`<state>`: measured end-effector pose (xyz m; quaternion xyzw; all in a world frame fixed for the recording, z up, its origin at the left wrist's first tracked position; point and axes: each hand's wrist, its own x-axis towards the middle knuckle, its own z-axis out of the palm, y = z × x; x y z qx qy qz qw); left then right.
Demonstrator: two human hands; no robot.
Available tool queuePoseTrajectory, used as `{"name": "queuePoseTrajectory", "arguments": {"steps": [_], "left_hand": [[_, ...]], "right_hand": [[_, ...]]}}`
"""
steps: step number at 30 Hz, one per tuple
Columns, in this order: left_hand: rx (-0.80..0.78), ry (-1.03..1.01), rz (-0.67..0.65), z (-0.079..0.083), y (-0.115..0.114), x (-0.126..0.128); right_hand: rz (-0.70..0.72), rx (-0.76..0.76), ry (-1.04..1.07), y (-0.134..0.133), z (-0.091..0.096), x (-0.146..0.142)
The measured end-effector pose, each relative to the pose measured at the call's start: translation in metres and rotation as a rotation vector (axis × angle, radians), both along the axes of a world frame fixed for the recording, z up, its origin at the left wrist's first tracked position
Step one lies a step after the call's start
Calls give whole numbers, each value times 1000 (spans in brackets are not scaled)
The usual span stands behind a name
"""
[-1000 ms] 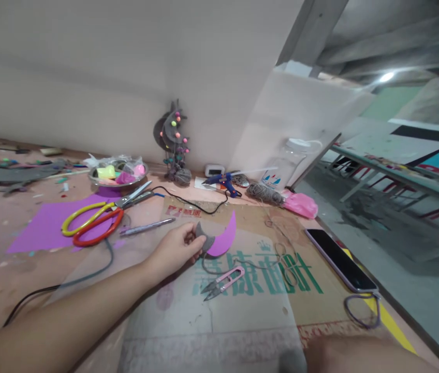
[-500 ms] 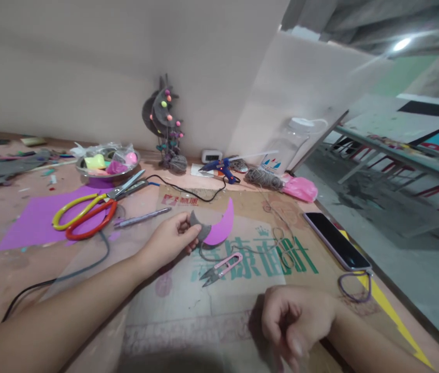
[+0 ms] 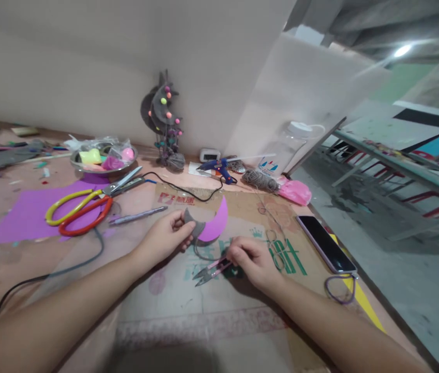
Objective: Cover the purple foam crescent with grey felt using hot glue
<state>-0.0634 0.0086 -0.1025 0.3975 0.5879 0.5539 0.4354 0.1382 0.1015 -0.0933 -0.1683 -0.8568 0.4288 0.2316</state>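
My left hand pinches a grey felt crescent that overlaps a pink foam crescent, held just above the cardboard sheet. My right hand lies on the cardboard with its fingers curled over the handle end of the pink thread snips. The snips' blades point left toward me. A thin grey cord loops under the crescents.
Large yellow and orange scissors and a pen lie on purple foam at left. A blue glue gun, twine, a pink bag, a plastic jar and a felt ornament stand by the wall. A phone lies right.
My right hand came up from the near edge and moved forward onto the pink snips. My left hand kept hold of the crescents and hardly moved.
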Motion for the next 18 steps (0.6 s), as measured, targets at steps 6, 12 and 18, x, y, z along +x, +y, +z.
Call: {"name": "queuePoseTrajectory", "arguments": {"steps": [6,12,18], "left_hand": [[36,118,-4,-1,-1,3],[33,98,7,4,-1,6],[77,5,142,9,1,2]], "right_hand": [[-50,158,52,-8,5,4],[73,359,-129,-9,9,-1],[-8,393,-249,10,18,-27]]}}
